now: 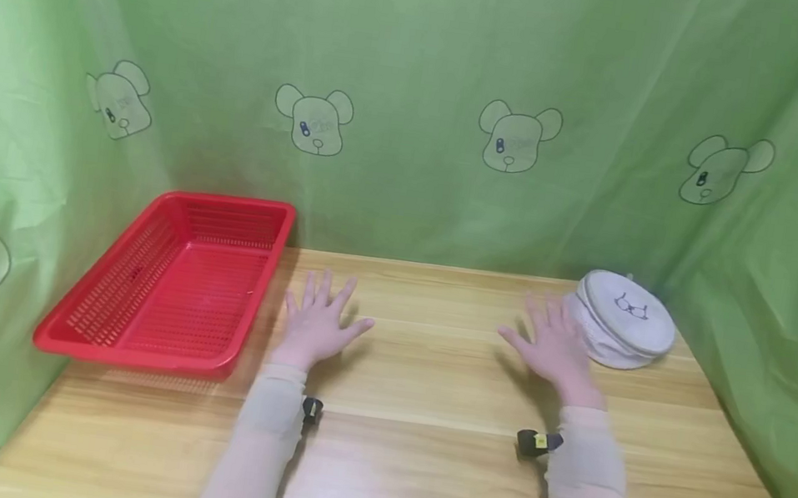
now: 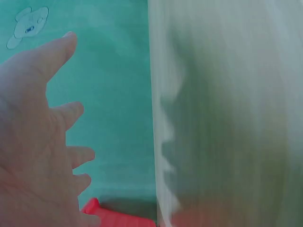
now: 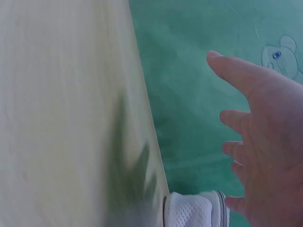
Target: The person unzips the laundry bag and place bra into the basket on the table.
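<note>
My left hand (image 1: 316, 326) is spread palm down above the wooden table, just right of the red basket (image 1: 252, 297), and holds nothing. In the left wrist view the same hand (image 2: 38, 142) shows its fingers apart, with a corner of the red basket (image 2: 120, 219) below. My right hand (image 1: 556, 350) is also spread with nothing in it, close to the left side of a round white mesh bag (image 1: 627, 321). The right wrist view has that hand (image 3: 279, 146) at the right and the mesh bag (image 3: 189, 210) at the bottom; whether they touch I cannot tell.
The wooden table (image 1: 427, 379) runs back to a green curtain (image 1: 406, 191) with printed bear heads, which also hangs along both sides. Dark wrist straps with small devices (image 1: 534, 443) sit at both wrists. Shadows of the hands fall on the table.
</note>
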The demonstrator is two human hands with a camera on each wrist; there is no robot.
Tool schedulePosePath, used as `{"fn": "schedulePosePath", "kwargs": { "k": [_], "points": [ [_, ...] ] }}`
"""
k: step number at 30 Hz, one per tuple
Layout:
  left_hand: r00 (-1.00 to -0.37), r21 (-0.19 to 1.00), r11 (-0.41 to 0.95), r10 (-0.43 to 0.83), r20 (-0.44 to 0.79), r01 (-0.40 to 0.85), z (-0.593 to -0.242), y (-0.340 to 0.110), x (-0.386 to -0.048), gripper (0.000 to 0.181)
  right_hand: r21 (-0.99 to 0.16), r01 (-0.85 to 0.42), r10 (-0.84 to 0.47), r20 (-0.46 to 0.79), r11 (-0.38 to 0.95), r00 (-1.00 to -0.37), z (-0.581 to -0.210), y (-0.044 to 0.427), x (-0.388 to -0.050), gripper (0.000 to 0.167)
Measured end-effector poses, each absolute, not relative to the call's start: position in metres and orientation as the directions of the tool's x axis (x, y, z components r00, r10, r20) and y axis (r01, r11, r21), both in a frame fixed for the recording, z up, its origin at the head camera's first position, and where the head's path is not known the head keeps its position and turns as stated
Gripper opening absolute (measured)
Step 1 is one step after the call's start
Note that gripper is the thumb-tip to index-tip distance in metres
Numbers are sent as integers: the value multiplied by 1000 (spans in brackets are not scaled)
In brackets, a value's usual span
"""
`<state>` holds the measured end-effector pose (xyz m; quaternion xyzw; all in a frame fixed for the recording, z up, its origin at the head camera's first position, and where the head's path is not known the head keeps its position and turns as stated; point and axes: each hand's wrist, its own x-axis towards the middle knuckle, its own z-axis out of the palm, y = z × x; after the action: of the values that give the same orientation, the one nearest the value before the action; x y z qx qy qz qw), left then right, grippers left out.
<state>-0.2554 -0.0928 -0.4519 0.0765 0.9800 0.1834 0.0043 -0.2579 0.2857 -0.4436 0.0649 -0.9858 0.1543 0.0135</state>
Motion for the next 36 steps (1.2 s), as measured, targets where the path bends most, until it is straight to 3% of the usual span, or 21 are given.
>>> {"fn": "schedulePosePath", "kwargs": {
  "k": [12, 23, 29, 36],
  "points": [
    [-978, 410, 889, 205, 41, 203, -449, -52, -262, 83, -365, -85, -38, 134, 927, -990, -439, 331, -254, 90],
    [-946, 514, 801, 317, 72, 308, -446, 10, -270, 81, -516, 8, 96, 144, 856, -985, -446, 385, -245, 79],
    [-922, 591, 728, 379, 76, 348, -455, 44, -273, 80, -649, 103, 221, 102, 754, -970, -449, 404, -241, 77],
    [-894, 694, 612, 436, 102, 378, -459, 89, -280, 81, -834, 201, 387, 16, 514, -922, -457, 424, -247, 84]
  ]
}}
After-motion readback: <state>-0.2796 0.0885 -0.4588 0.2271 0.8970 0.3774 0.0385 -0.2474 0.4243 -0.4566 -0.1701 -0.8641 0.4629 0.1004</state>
